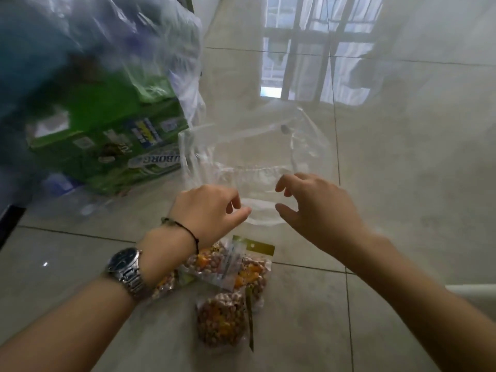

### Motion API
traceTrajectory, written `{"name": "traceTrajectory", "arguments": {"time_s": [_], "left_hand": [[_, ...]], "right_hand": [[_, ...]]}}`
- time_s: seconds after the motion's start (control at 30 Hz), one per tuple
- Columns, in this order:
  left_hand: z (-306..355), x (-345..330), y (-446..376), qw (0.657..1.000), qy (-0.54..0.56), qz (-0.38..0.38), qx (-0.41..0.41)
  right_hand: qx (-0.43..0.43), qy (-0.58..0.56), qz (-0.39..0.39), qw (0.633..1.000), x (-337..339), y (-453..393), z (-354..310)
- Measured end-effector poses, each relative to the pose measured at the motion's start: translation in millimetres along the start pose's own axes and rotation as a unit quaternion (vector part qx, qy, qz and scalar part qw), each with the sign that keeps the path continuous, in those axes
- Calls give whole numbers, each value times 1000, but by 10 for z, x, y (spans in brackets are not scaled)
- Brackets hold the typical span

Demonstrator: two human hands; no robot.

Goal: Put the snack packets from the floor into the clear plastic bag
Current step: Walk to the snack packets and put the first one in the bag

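The floor (402,183) is pale glossy tile with thin dark joints, and a barred window shows mirrored in it at the top. It lies bare to the right and along the near edge. At the left stands a green carton (112,146) under a heap of blurred plastic wrap (88,44); the letters "UBORG" can be read on its near side (upside down from here), the rest of the print too smeared to make out. The clear plastic bag (257,157) lies on the tiles just beyond both hands, mouth toward the person. The left hand (206,210) pinches the bag's near rim between thumb and fingers. The right hand (319,208) hovers at the rim, fingers curled and spread apart, holding nothing that I can see. The snack packets (228,288) lie in a loose pile on the floor below the wrists, outside the bag. A metal watch (126,269) and a dark cord bracelet (185,232) sit on the left wrist.
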State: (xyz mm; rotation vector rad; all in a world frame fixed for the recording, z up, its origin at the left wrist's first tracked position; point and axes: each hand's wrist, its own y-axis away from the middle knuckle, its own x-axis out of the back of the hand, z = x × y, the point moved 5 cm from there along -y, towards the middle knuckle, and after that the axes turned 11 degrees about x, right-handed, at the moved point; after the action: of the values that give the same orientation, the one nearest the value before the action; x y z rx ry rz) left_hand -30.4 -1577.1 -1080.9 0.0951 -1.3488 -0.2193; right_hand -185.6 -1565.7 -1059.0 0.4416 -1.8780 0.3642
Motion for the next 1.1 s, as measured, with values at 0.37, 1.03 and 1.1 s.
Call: {"name": "traceTrajectory", "arguments": {"time_s": [0.37, 1.03, 1.1], "left_hand": [[-364, -738, 316, 995, -45, -71, -46], [-871, -1218, 70, 967, -130, -203, -78], [-900, -1176, 66, 969, -120, -199, -80]], "right_hand": [[45, -34, -86, 995, -523, 200, -251], [67, -17, -109, 992, -663, -15, -288], [64, -15, -114, 991, -653, -15, -279]]}}
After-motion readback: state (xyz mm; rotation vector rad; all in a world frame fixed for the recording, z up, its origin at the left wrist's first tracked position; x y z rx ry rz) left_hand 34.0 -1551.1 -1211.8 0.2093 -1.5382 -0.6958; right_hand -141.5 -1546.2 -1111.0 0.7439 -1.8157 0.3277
